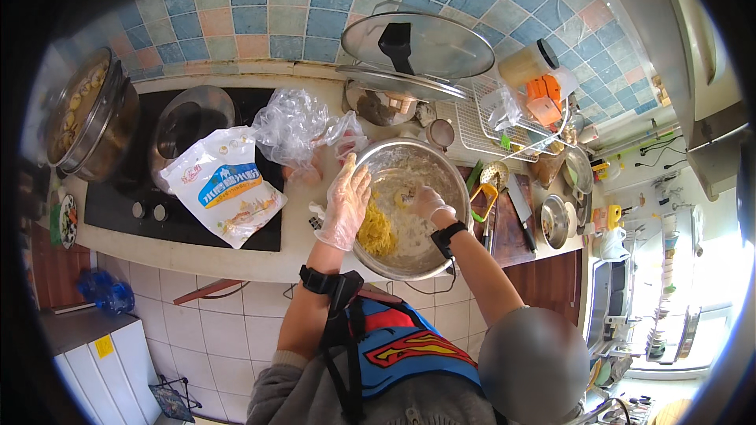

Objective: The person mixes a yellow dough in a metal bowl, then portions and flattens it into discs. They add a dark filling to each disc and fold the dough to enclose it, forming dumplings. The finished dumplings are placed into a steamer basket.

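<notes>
A large metal basin (452,174) stands on the counter, its inside coated with pale flour. A lumpy yellow mass of dough (377,230) lies in its left part. My left hand (349,203), in a clear plastic glove, is over the basin's left rim with its fingers extended and nothing seen in it. My right hand (434,205), gloved too, reaches into the basin over the flour (407,233), near a small yellowish piece. Its fingertips are blurred, and whether they hold anything cannot be told.
A printed flour bag (227,189) and crumpled clear plastic bags (292,124) lie left of the basin, partly over the black cooktop (118,212). Right of it, a cutting board (505,236) bears a knife (520,206) and a skimmer (494,174). Glass lids (455,47) stand behind.
</notes>
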Demonstrator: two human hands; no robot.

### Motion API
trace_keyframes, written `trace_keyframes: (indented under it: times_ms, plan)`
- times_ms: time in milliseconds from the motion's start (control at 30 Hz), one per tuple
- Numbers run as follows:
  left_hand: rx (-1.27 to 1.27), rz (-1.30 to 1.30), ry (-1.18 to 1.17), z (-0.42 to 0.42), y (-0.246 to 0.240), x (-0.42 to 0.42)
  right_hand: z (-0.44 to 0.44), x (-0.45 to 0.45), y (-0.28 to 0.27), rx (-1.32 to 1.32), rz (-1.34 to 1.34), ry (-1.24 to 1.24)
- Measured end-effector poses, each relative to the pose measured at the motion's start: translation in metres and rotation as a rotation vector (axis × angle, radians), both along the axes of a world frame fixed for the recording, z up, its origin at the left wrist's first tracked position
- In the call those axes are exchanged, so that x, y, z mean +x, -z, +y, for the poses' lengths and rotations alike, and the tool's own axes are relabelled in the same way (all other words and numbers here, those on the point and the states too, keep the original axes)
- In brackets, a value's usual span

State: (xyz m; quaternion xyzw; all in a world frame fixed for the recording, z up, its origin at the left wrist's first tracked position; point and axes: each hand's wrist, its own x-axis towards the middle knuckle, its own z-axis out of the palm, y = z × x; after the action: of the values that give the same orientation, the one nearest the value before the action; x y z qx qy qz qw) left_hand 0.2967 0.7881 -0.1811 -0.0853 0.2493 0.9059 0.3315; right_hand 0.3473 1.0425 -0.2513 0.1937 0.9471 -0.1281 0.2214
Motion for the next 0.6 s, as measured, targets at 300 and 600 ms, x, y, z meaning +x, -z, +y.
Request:
trace_keyframes:
  times_ms: [300,600]
  plan:
    - [0.043,0.008,-0.025,-0.007,0.0,-0.002,-0.023,-0.009,0.004,-0.102,-0.026,0.176]
    - [0.076,-0.022,-0.009,-0.019,-0.001,-0.002,-0.044,-0.014,0.009,-0.042,0.463,-0.35]
